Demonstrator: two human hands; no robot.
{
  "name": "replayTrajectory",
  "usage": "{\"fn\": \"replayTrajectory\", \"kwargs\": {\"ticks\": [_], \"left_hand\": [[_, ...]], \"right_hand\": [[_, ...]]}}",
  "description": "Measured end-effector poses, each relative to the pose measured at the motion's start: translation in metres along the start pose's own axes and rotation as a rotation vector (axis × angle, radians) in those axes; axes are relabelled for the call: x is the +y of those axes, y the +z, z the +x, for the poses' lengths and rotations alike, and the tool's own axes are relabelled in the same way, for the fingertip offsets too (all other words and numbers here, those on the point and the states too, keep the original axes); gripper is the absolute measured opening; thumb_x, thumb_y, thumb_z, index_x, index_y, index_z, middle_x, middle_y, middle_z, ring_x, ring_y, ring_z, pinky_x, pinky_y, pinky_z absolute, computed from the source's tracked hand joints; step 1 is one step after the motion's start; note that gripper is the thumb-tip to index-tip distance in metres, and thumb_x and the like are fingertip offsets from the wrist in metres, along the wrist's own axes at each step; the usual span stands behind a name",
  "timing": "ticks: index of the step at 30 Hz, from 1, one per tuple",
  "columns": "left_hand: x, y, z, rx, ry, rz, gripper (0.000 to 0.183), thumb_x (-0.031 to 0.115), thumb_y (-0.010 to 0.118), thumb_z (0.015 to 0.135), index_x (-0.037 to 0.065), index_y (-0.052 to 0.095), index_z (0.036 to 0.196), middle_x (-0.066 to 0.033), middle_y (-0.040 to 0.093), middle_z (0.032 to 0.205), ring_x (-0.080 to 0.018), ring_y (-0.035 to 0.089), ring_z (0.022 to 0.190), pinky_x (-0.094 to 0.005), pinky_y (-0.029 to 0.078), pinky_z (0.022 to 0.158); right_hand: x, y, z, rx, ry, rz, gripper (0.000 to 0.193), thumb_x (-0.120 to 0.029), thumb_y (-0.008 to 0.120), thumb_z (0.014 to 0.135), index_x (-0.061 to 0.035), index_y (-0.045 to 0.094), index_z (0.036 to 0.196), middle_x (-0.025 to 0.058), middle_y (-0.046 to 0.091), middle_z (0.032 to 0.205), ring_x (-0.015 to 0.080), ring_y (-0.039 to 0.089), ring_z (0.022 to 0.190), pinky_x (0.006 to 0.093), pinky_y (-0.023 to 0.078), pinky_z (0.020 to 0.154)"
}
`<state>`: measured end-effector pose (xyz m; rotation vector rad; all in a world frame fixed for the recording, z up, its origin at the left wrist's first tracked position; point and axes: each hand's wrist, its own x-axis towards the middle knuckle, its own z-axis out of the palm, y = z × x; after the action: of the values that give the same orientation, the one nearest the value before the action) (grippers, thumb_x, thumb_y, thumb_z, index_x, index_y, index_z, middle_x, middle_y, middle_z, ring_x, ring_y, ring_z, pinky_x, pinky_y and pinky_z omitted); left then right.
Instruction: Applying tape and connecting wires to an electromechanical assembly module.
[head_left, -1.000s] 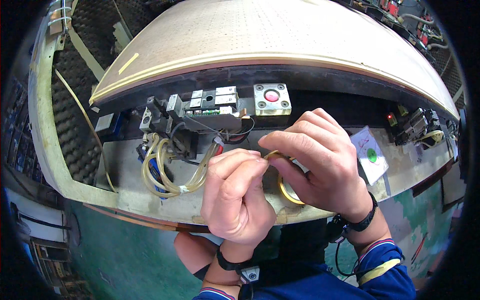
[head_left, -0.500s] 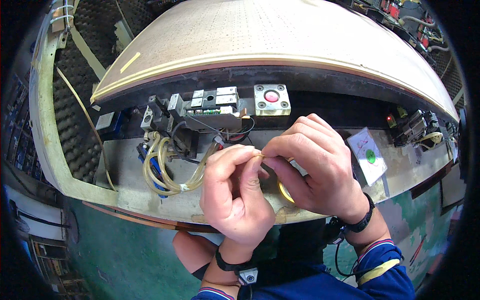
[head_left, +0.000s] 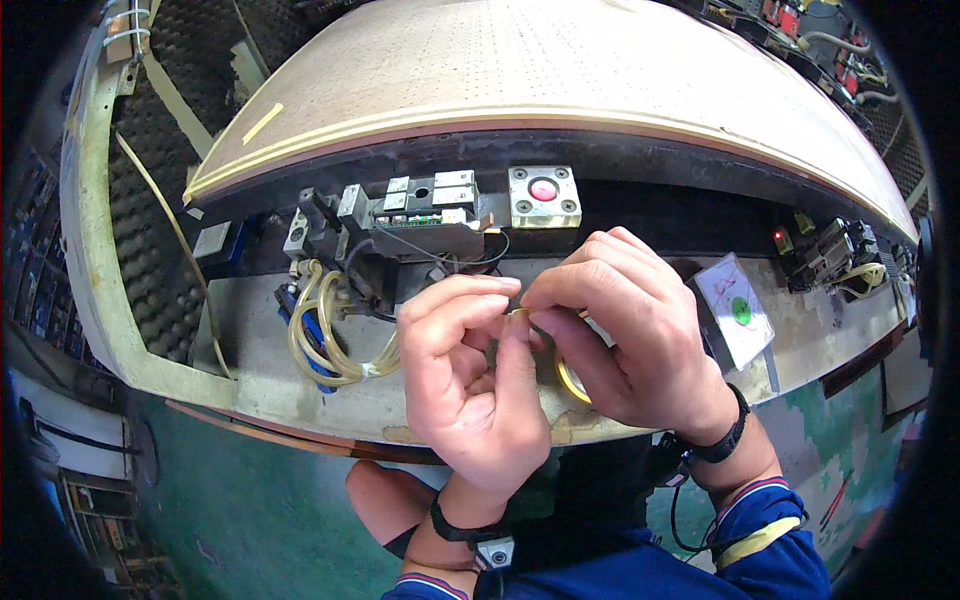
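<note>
My right hand (head_left: 640, 330) is closed in a pinch, thumb against forefinger, on a thin yellow strip of tape (head_left: 520, 312). Facing it, my left hand (head_left: 475, 375) has its forefinger lifted off the thumb, with the other fingers loosely curled. The left thumb tip is right at the strip and seems to touch it. Below the right thumb shows part of a yellow tape roll (head_left: 572, 384); the right hand covers the rest, and I cannot tell if it is held or lies on the ledge.
Beyond my hands stand a metal block with a red button (head_left: 543, 192) and a machine unit (head_left: 425, 215). Coiled clear hoses (head_left: 335, 340) lie left on the ledge. A white card with a green dot (head_left: 735, 312) leans at right. A large pale perforated board (head_left: 480, 70) lies behind.
My left forefinger has lifted away from the thumb, opening the left pinch. My right hand keeps its pinch in nearly the same place.
</note>
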<state>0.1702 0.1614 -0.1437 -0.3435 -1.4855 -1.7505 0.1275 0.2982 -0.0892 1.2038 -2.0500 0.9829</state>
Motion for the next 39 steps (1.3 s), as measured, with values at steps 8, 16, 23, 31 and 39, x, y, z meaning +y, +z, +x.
{"fn": "replayTrajectory", "kwargs": {"ticks": [8,16,23,31,39], "left_hand": [[-0.004,-0.003,-0.002,0.016,-0.023,-0.014,0.026,-0.015,0.068,0.098,-0.001,0.058,0.118,-0.0155,0.067,0.116,-0.0178,0.068,0.103,-0.0303,0.059,0.088],[-0.012,-0.005,0.0,0.039,0.084,0.108,0.018,-0.013,0.073,0.097,-0.003,0.068,0.112,-0.0156,0.071,0.108,-0.0197,0.07,0.093,-0.0295,0.059,0.082],[-0.015,-0.005,0.0,0.044,0.096,0.108,0.017,-0.011,0.074,0.097,-0.002,0.069,0.11,-0.0151,0.069,0.111,-0.0189,0.069,0.094,-0.0297,0.059,0.081],[-0.009,-0.002,-0.001,-0.012,0.101,0.13,0.014,-0.012,0.068,0.101,-0.002,0.064,0.109,-0.0145,0.065,0.114,-0.0161,0.066,0.089,-0.0304,0.059,0.082],[-0.009,-0.005,-0.002,-0.011,0.109,0.226,0.011,-0.009,0.065,0.103,-0.001,0.065,0.111,-0.013,0.065,0.113,-0.0167,0.067,0.095,-0.0306,0.058,0.082]], "right_hand": [[0.001,0.002,-0.003,0.013,0.051,0.041,0.019,0.004,0.073,0.087,-0.0019,0.067,0.104,0.011,0.065,0.087,0.0312,0.063,0.077,0.0407,0.047,0.07],[0.0,-0.002,-0.001,0.008,0.014,-0.004,0.02,0.007,0.076,0.085,-0.0001,0.071,0.103,0.0117,0.07,0.088,0.0289,0.064,0.074,0.0379,0.05,0.067],[0.001,-0.004,0.0,-0.004,-0.014,-0.023,0.018,0.006,0.075,0.086,-0.0006,0.071,0.103,0.0112,0.072,0.09,0.0286,0.064,0.074,0.0389,0.05,0.069],[0.003,-0.007,0.001,-0.026,-0.026,-0.06,0.014,0.002,0.077,0.087,-0.0016,0.072,0.1,0.0104,0.073,0.091,0.0281,0.065,0.075,0.0401,0.05,0.073],[0.001,-0.007,0.001,-0.05,-0.023,-0.102,0.014,-0.001,0.08,0.086,-0.0038,0.075,0.099,0.0092,0.073,0.091,0.0266,0.066,0.077,0.0387,0.05,0.073]]}}
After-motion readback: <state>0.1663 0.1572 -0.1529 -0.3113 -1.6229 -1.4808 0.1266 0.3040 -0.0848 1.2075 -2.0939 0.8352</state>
